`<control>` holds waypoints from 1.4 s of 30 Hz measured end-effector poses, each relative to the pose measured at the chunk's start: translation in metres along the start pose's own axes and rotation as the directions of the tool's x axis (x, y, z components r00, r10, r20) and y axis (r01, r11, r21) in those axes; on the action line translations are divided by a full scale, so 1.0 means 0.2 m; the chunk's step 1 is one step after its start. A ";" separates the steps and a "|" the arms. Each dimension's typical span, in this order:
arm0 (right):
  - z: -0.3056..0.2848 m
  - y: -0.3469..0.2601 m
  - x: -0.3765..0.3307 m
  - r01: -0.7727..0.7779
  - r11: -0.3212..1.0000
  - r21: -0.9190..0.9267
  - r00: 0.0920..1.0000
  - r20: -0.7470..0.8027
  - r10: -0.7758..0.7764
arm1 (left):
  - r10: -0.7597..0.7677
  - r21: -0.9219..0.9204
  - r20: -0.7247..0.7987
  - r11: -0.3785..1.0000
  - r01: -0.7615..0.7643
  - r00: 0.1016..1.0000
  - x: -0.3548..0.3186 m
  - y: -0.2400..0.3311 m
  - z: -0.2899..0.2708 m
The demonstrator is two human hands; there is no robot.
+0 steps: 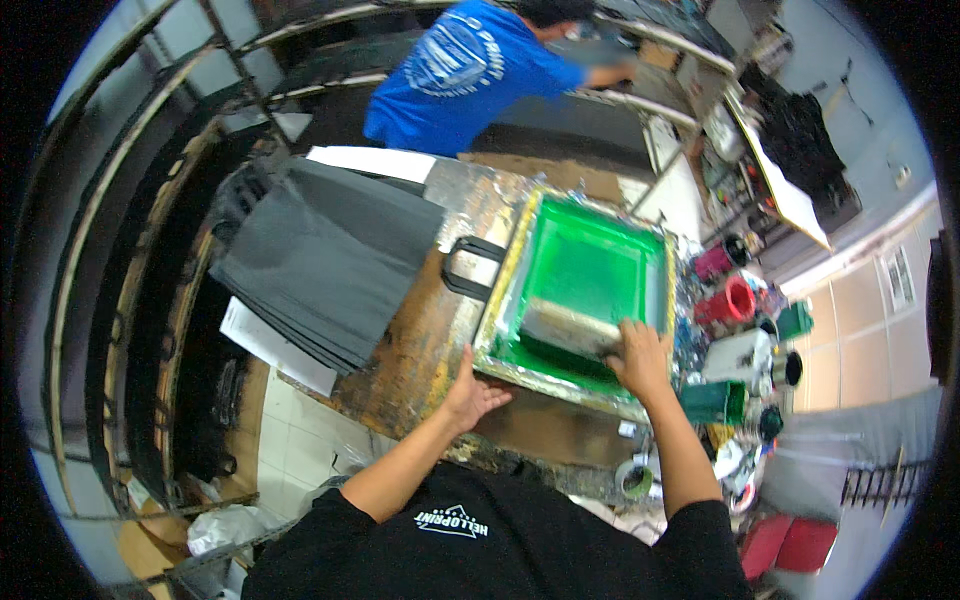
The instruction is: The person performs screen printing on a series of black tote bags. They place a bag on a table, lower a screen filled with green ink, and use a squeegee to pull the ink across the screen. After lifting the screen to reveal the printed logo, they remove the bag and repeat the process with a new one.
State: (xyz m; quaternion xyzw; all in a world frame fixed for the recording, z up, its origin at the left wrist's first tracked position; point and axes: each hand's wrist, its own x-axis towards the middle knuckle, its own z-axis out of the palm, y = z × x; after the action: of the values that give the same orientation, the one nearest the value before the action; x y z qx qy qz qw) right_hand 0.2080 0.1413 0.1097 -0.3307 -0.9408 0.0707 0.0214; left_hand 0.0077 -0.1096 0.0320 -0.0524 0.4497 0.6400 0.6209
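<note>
A screen-printing frame (507,275) with a green-coated mesh lies on the worktable in front of me. My right hand (641,360) is closed round the right end of a pale squeegee (566,327), which lies across the near part of the mesh. Dark green ink shows along the squeegee's near side. Beside the frame's near left corner is my left hand (472,402), thumb raised and fingers stretched out, holding nothing. A black bag handle (462,268) sticks out from under the frame's left side.
Stacked dark fabric bags (325,255) lie left on the worn worktable (400,385). Ink containers, including a red tub (728,303), crowd the right side. A person in a blue shirt (465,75) stands beyond the table. Racks (165,300) line the left.
</note>
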 end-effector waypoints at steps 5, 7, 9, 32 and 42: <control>-0.12 0.01 0.01 0.039 0.998 -0.045 0.999 0.006 -0.039 | 0.056 0.041 -0.032 0.998 -0.055 0.998 -0.04 0.02 0.04; -0.12 0.02 -0.02 0.046 0.998 -0.053 0.999 -0.008 -0.047 | 0.041 0.028 -0.106 0.999 -0.038 0.993 -0.04 0.01 0.06; -0.12 0.02 -0.05 0.032 0.999 -0.023 0.999 0.020 -0.031 | 0.035 0.031 -0.098 0.999 -0.033 0.995 -0.04 0.01 0.07; 0.19 0.20 0.54 0.040 0.990 -0.132 0.998 -0.050 -0.047 | -0.022 0.100 -0.094 0.994 0.032 0.995 -0.03 0.03 0.06; 0.31 0.54 1.30 0.036 0.987 -0.160 0.999 -0.002 -0.037 | -0.110 0.039 -0.099 0.993 0.114 0.989 -0.01 0.03 0.02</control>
State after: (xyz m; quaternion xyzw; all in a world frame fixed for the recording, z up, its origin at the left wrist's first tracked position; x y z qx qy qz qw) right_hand 0.0665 0.3804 0.0301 -0.3143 -0.9493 -0.0060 -0.0016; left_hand 0.0051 -0.1073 0.0386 -0.0944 0.4897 0.5905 0.6345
